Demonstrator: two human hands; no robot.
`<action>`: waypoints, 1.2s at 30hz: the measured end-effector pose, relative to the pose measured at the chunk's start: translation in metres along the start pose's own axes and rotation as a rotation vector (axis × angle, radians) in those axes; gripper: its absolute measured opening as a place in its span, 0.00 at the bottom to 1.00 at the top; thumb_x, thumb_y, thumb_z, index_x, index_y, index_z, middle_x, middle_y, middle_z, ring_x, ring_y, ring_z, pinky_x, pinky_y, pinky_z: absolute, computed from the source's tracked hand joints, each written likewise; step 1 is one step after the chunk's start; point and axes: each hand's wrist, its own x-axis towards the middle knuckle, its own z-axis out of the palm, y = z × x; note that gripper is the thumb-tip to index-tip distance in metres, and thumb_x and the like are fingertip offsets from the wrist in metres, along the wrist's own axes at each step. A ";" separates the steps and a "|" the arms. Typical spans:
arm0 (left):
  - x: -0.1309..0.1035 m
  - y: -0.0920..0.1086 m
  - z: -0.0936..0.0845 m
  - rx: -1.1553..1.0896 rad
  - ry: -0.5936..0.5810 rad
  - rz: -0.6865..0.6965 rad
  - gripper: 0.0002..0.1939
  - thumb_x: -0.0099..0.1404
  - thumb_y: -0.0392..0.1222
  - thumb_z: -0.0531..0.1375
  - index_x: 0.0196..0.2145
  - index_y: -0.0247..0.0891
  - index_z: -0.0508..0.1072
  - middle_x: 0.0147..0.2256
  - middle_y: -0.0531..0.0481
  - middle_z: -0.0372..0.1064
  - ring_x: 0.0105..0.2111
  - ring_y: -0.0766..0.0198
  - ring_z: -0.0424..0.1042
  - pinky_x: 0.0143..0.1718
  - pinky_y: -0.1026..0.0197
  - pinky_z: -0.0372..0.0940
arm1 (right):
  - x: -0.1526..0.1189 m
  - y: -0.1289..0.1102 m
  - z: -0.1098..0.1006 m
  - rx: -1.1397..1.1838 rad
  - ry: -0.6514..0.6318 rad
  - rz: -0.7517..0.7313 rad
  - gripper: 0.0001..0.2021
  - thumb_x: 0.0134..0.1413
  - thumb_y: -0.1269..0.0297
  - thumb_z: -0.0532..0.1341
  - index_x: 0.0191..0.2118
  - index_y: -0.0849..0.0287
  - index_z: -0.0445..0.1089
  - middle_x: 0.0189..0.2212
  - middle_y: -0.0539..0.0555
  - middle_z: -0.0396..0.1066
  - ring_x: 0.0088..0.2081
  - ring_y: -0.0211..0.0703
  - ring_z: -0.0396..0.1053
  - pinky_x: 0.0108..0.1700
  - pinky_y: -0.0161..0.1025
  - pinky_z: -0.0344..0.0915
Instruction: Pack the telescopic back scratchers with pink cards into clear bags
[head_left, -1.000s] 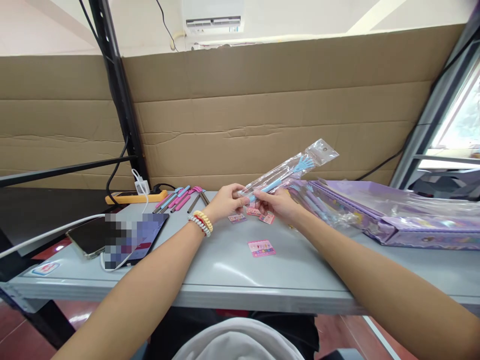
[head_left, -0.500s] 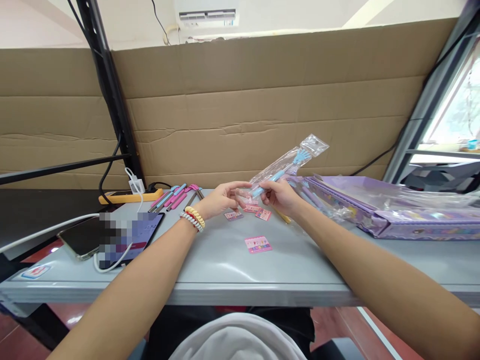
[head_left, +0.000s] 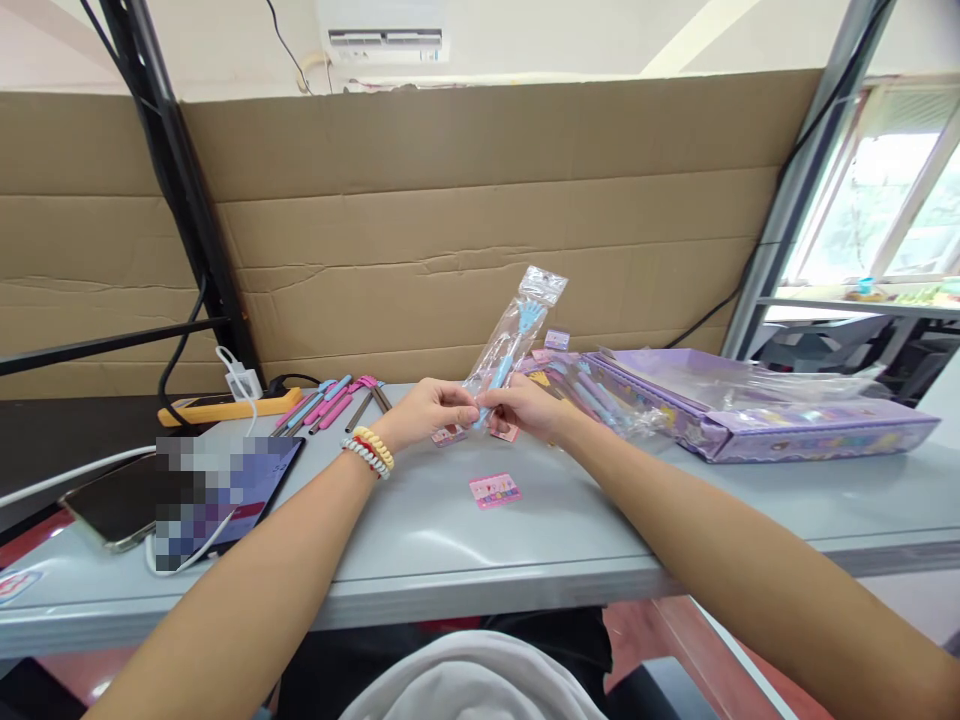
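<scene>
Between my two hands a light blue back scratcher (head_left: 501, 372) stands tilted inside a clear plastic bag (head_left: 541, 287), its hand-shaped end up and leaning right. My left hand (head_left: 426, 412) pinches the bag's lower end from the left. Close beside it, my right hand (head_left: 526, 408) is closed on the handle through the plastic. The fingertips nearly meet, and the bag's bottom edge is partly hidden by them. Small pink printed cards lie under the hands, and one pink card (head_left: 495, 490) lies nearer the table's front edge.
Several pink and blue back scratchers (head_left: 330, 403) lie at the back left, beside a yellow power strip (head_left: 225, 407). A phone (head_left: 112, 500) and tablet (head_left: 262, 480) with white cable lie left. Bagged scratchers (head_left: 600, 392) and a purple box (head_left: 817, 437) are right. Cardboard (head_left: 480, 220) stands behind.
The bagged back scratcher has swung more upright and its top has moved left. My left fingers have closed on the bag's lower end. The whole view has shifted slightly.
</scene>
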 end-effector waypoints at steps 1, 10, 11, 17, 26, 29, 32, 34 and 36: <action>0.000 -0.001 0.002 -0.002 0.017 -0.008 0.13 0.52 0.47 0.63 0.27 0.32 0.72 0.22 0.52 0.67 0.22 0.71 0.64 0.24 0.66 0.61 | 0.000 0.000 0.000 -0.015 -0.009 0.003 0.07 0.40 0.66 0.62 0.23 0.65 0.67 0.11 0.50 0.64 0.12 0.33 0.58 0.13 0.30 0.54; 0.001 0.002 0.006 -0.110 0.212 -0.006 0.23 0.47 0.44 0.67 0.38 0.36 0.62 0.20 0.56 0.67 0.19 0.69 0.66 0.22 0.65 0.63 | 0.001 0.002 -0.001 0.023 -0.050 -0.081 0.15 0.44 0.55 0.63 0.25 0.64 0.66 0.16 0.51 0.65 0.15 0.32 0.60 0.16 0.30 0.56; 0.001 0.003 0.005 -0.098 0.230 -0.013 0.26 0.47 0.45 0.67 0.40 0.37 0.60 0.20 0.57 0.67 0.19 0.69 0.66 0.22 0.65 0.63 | 0.001 0.002 0.000 -0.002 -0.056 -0.102 0.15 0.43 0.55 0.64 0.25 0.64 0.66 0.16 0.50 0.65 0.15 0.32 0.59 0.15 0.30 0.55; 0.000 0.005 0.001 0.043 0.103 -0.110 0.19 0.51 0.50 0.65 0.33 0.34 0.65 0.21 0.51 0.68 0.20 0.68 0.67 0.20 0.66 0.62 | -0.001 0.001 0.000 -0.117 -0.116 -0.128 0.16 0.41 0.55 0.67 0.22 0.64 0.65 0.15 0.47 0.63 0.15 0.30 0.58 0.15 0.29 0.53; 0.003 0.003 0.005 0.042 0.120 -0.156 0.21 0.50 0.53 0.65 0.25 0.36 0.61 0.19 0.54 0.64 0.19 0.70 0.66 0.18 0.67 0.61 | 0.000 0.002 -0.003 -0.171 -0.139 -0.120 0.18 0.41 0.51 0.66 0.22 0.64 0.65 0.14 0.47 0.61 0.16 0.31 0.59 0.14 0.29 0.52; 0.001 0.003 0.003 0.027 0.068 -0.154 0.19 0.51 0.53 0.64 0.28 0.35 0.63 0.21 0.52 0.67 0.20 0.68 0.67 0.20 0.66 0.62 | 0.000 0.004 -0.006 -0.192 -0.143 -0.093 0.18 0.42 0.51 0.66 0.25 0.64 0.66 0.15 0.47 0.62 0.16 0.31 0.58 0.14 0.28 0.52; 0.000 0.003 0.002 0.066 0.030 -0.139 0.16 0.53 0.50 0.62 0.32 0.35 0.65 0.22 0.50 0.68 0.21 0.67 0.68 0.20 0.65 0.63 | 0.000 0.006 -0.008 -0.224 -0.150 -0.065 0.17 0.42 0.52 0.65 0.27 0.64 0.67 0.16 0.48 0.64 0.17 0.31 0.59 0.14 0.27 0.53; 0.001 0.002 0.003 0.162 0.029 -0.100 0.12 0.55 0.47 0.61 0.29 0.36 0.65 0.21 0.51 0.68 0.19 0.68 0.67 0.19 0.66 0.62 | -0.001 0.006 -0.008 -0.260 -0.149 -0.063 0.17 0.42 0.53 0.66 0.27 0.64 0.67 0.16 0.48 0.64 0.17 0.31 0.59 0.15 0.27 0.53; 0.001 -0.001 0.004 0.293 0.073 -0.054 0.09 0.56 0.44 0.59 0.26 0.36 0.64 0.20 0.51 0.68 0.18 0.69 0.66 0.18 0.67 0.60 | -0.001 0.006 -0.007 -0.286 -0.140 -0.064 0.15 0.41 0.55 0.66 0.25 0.64 0.67 0.16 0.48 0.63 0.17 0.31 0.59 0.14 0.28 0.53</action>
